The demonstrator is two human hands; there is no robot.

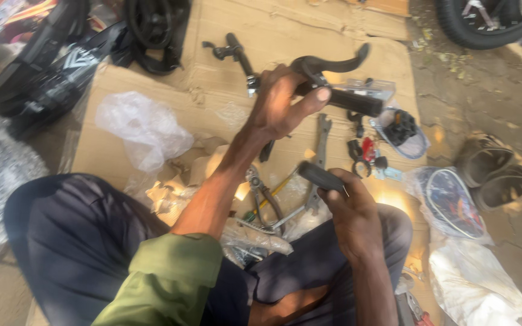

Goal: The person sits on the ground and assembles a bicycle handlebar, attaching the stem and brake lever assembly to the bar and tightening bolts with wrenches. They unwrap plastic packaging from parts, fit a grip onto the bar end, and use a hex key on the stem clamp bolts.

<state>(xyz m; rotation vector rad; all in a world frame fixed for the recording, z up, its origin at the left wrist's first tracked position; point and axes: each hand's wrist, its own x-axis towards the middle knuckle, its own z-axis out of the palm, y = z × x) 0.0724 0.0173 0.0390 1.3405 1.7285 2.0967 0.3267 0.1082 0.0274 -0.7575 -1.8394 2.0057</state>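
- The left hand (282, 105), raised in the upper middle of the frame, has its grip wrapped round a black handlebar piece (345, 96) carrying a curved brake lever (333, 62) and a rubber sleeve at its right end.
- The right hand (348, 211), lower and right of centre, pinches a short black rubber grip tube (320, 177) between thumb and fingers, held just above the lap.
- The step in hand looks like fitting up a bicycle handlebar: one piece is held steady while the loose tube is readied.
- By my judgement the next move calls for lining the tube's open end with a bare bar end and pushing it on straight, with the left hand bracing.
- On the flattened cardboard (345, 24) below lie a flat spanner (321, 142), pliers (264, 196), small black and red parts (367, 151) and crumpled plastic bags (146, 127).
- A tyre (484, 30) shows in the upper right corner, sandals (493, 169) at the right edge.
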